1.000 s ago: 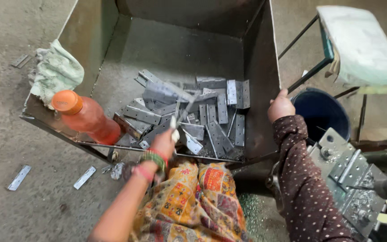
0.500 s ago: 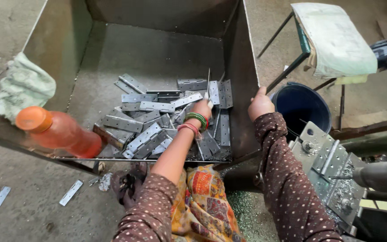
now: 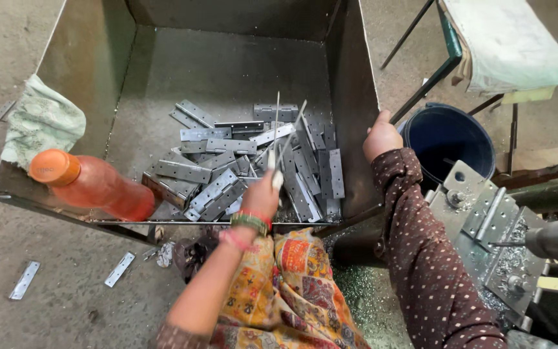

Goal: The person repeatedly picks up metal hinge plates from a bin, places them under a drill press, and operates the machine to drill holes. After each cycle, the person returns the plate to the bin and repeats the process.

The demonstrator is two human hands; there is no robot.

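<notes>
Left hand (image 3: 261, 194) closed in a grip on thin metal strips (image 3: 283, 139) — held upright over the heap of hinges (image 3: 227, 171) in the metal bin (image 3: 227, 64). Right hand (image 3: 380, 137) clasped on the bin's right wall — orange bottle (image 3: 92, 185) laid at the near-left corner.

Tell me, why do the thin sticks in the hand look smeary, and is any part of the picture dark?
In the head view, the thin metal rods in the left hand are streaked by motion blur, while the hinge plates lie sharp. The metal bin has dim, shadowed back walls, and the blue bucket looks dark inside. The light is soft, with no strong glare.
</notes>
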